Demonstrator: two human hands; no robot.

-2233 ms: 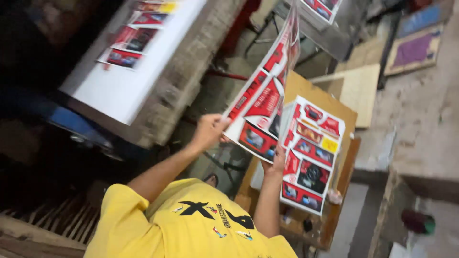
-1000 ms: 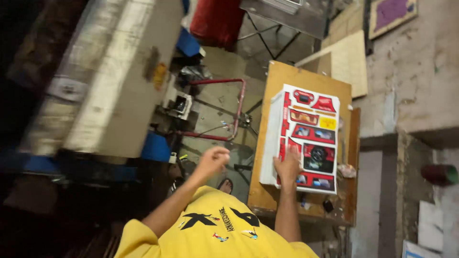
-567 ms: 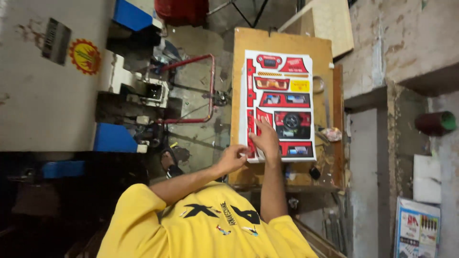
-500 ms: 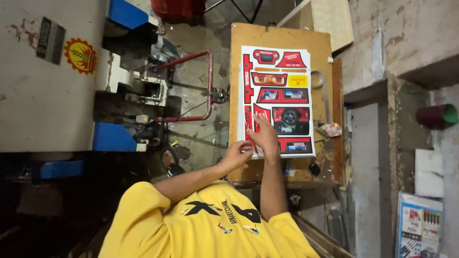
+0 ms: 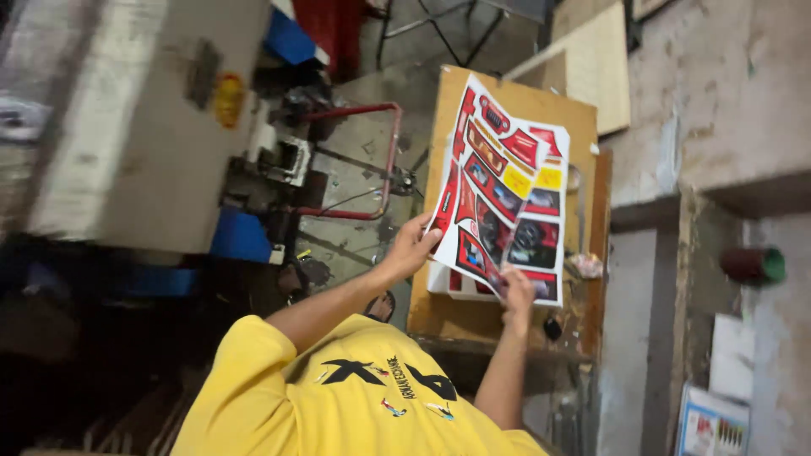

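- Two hands on one sheet: I see the left hand (image 5: pixel 414 245) pinching the left edge of the red-printed glossy cardboard sheet (image 5: pixel 498 181).
- Right hand (image 5: pixel 515 287) grips its bottom edge.
- Sheet lifted, bowed, above the white-edged printed stack (image 5: pixel 445 283) on the brown wooden table (image 5: pixel 507 93).

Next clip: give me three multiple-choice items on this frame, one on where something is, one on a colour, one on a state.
1. Where does the stack of printed sheets lie?
A. on the wooden table
B. on the floor
C. on the grey machine

2. What colour is the person's shirt?
A. blue
B. yellow
C. white

3. How is the top printed sheet?
A. lying flat on the stack
B. rolled into a tube
C. lifted and bent, held by both hands

Key:
1 A: the stack rests on the wooden table, under the raised sheet.
2 B: the shirt is plainly yellow.
3 C: the left hand grips its left edge and the right hand its lower edge.
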